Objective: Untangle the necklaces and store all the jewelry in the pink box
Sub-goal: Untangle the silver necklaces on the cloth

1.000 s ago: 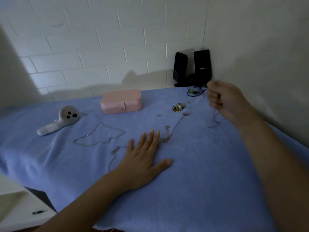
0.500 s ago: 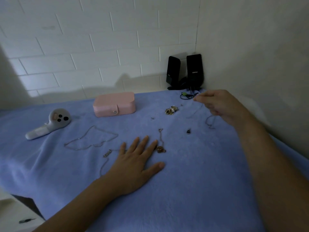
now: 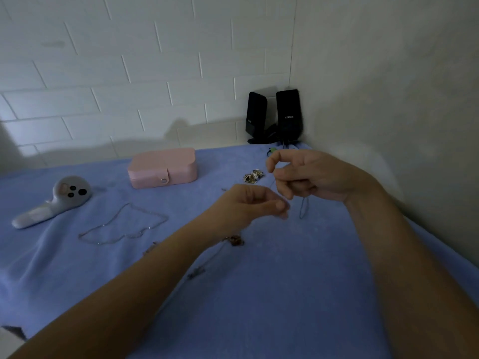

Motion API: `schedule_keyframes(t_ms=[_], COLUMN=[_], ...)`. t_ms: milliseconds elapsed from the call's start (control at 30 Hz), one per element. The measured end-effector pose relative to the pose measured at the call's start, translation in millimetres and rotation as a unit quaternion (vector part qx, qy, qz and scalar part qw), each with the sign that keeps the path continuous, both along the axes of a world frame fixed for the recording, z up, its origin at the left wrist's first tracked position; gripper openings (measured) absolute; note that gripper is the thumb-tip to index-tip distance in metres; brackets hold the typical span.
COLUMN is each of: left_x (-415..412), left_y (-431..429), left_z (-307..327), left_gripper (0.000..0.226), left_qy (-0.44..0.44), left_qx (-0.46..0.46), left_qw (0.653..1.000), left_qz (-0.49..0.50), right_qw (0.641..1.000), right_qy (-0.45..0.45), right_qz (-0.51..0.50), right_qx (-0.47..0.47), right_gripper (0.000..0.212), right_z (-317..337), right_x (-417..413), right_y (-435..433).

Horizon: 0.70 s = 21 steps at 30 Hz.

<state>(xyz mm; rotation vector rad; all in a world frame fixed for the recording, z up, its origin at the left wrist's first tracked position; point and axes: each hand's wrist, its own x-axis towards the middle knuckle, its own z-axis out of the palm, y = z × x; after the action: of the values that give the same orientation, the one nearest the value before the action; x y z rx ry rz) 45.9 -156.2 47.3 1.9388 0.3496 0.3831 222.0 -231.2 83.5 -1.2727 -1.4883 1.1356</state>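
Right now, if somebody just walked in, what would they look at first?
Probably the two hands in the middle: the right hand holds a thin chain that dangles over the blue cloth, with the left hand curled close beside it. Next, the closed pink box at the back left, and a silver necklace spread out in front of it.

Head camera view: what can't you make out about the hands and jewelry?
Head view:
Left hand: fingertips blurred; unclear whether they pinch the chain hanging from the right hand.
Pink box: closed lid hides the inside.
Jewelry pile: too small to tell pieces.
Dark necklace: partly hidden under the left forearm.
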Motion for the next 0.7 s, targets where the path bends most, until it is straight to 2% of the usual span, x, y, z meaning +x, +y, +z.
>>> schedule_keyframes(t_ms=[133,200,333,467,700], left_x=[4.5,5.6,11.5,23.1,27.8], left_y=[13.5,28.0,61.2,82.6,90.8], left_z=[-0.8,0.8,-3.1,-9.9,-24.5], left_gripper=[0.026,0.028,0.021,0.014,0.016], left_qy=[-0.004,0.021,0.037,0.066,0.139], left_qx=[-0.076,-0.077,-0.058,-0.006,0.168], left_qw=[0.997,0.996,0.990,0.983,0.956], left_qz=[0.008,0.041,0.123,0.171,0.195], right_qw=[0.981,0.958,0.920,0.893,0.830], right_qy=[-0.098,-0.146,-0.168,-0.231,-0.394], right_qz=[-0.164,-0.243,-0.349,-0.385,-0.395], right_qx=[0.034,0.046,0.055,0.029,-0.018], right_gripper=[0.007,0.010,0.007,0.010,0.015], right_z=[-2.7,-8.6,-23.8,-39.0,-58.2], right_x=[11.0,17.6,33.2,42.9,39.4], right_y=[0.9,4.5,15.2,25.6,36.1])
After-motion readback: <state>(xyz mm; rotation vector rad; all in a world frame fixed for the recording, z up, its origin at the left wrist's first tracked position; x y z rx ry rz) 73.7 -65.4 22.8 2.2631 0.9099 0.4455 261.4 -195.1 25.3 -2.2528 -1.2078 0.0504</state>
